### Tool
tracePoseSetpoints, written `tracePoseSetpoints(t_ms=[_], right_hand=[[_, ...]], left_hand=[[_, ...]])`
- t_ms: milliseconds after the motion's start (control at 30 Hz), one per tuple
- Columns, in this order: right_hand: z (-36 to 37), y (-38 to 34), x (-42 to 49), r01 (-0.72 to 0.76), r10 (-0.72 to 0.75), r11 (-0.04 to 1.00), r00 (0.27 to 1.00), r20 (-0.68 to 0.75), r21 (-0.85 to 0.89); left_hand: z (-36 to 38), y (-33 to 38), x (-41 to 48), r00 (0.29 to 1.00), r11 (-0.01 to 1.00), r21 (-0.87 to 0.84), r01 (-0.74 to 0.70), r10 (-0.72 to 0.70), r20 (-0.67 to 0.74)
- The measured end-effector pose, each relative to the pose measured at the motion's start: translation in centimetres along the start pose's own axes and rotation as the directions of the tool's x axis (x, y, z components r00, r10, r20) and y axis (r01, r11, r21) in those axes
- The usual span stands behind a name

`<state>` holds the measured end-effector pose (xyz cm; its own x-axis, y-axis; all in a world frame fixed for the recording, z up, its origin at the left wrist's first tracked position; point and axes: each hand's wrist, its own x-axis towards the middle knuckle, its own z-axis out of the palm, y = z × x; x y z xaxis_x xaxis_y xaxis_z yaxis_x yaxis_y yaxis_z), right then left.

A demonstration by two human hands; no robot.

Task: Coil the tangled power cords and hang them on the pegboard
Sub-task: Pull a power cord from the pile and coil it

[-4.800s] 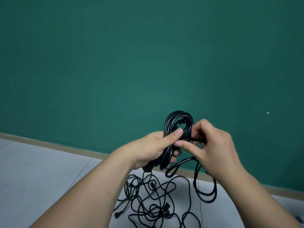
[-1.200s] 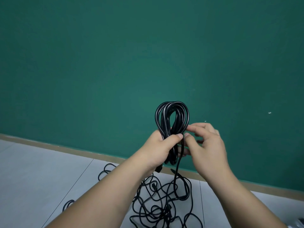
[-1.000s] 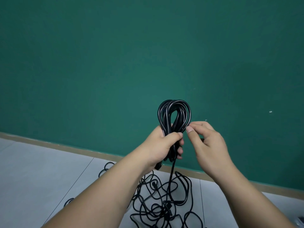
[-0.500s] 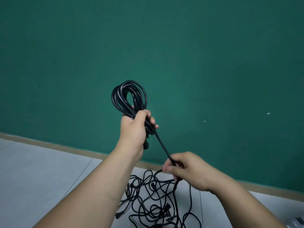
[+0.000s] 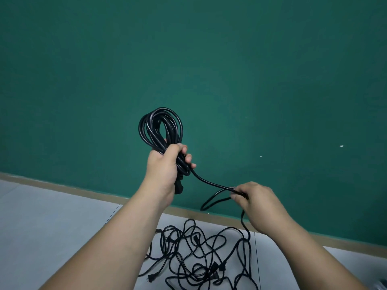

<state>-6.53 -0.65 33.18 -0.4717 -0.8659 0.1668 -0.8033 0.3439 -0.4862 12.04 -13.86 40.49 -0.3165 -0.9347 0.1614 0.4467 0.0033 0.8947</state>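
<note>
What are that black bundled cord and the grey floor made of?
The coiled cord looks like cable sheathed in rubber or plastic: smooth and black, with glossy highlights along its bent loops. The floor looks like matte pale grey tile, judging by its thin, straight joint lines, though it could be vinyl.

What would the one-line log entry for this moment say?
left hand: grips coiled cord | right hand: pinches its loose tail | tangled cords: lie on floor
</note>
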Motion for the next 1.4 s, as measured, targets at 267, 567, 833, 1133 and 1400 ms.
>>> tracePoseSetpoints(t_ms=[267, 567, 833, 1133, 1400], right_hand=[[-0.3, 1.0, 0.1, 0.098, -0.111, 0.99, 0.986, 0.127, 0.103], [1.4, -2.4, -1.0, 0.143, -0.164, 0.881, 0.986, 0.008, 0.452], [-1.5, -3.7, -1.6, 0.303, -0.173, 0.876, 0.924, -0.342, 0.376], [-2.7, -3.6, -1.6, 0.278, -0.108, 0.903, 0.885, -0.453, 0.327], [-3.1, -1.1, -0.5, 0.147, -0.065, 0.971, 0.922, -0.381, 0.19]], left_hand=[[-0.3, 0.4, 0.4, 0.999, 0.996, -0.087, 0.025, -0.028, -0.034], [-1.2, 0.0, 1.8, 0.99, 0.997, 0.022, -0.068, 0.07, -0.121], [-1.7, -0.6, -0.2, 0.909, 0.862, 0.506, -0.018, -0.197, 0.368], [1.4, -2.2, -2.6, 0.793, 0.858, 0.511, -0.049, -0.277, 0.542], [1.4, -2.2, -1.9, 0.884, 0.961, 0.274, 0.035, -0.158, 0.439]])
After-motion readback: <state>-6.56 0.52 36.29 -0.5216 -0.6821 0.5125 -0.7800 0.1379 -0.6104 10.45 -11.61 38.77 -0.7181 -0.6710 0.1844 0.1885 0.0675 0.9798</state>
